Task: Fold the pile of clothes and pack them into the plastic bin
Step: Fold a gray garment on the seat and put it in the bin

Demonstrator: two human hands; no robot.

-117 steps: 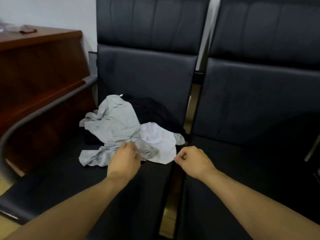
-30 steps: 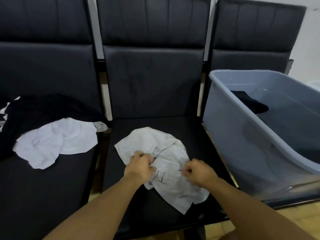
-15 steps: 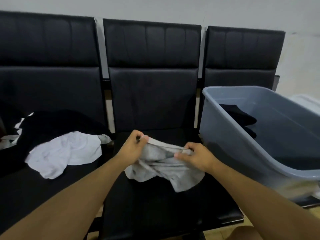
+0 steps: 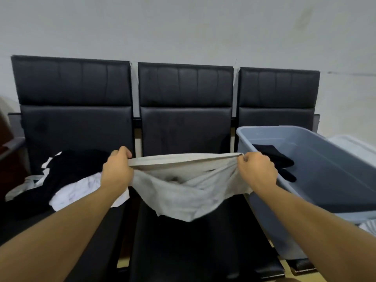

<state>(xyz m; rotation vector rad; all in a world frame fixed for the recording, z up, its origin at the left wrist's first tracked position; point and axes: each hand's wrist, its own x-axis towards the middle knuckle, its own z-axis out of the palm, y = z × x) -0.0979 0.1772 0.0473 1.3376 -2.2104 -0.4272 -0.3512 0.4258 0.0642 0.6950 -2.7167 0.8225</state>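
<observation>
The left hand (image 4: 116,171) and the right hand (image 4: 256,171) each have their grip clenched on one end of the banded hem of a light grey, crumpled cotton garment (image 4: 187,192), pulling that edge taut and level above the middle seat of a row of black padded chairs (image 4: 184,127). Held this way, the loose cloth hangs freely below the band, which looks like a way to shake it flat and find its shape before folding. The grey-blue rectangular plastic bin (image 4: 317,159) stands tilted on the right-hand seat, just beside the right hand, within easy reach for packing. Inside it lies a folded black garment (image 4: 274,157) against the near wall. On the left seat waits the unfolded pile of black and white clothes (image 4: 67,180).
</observation>
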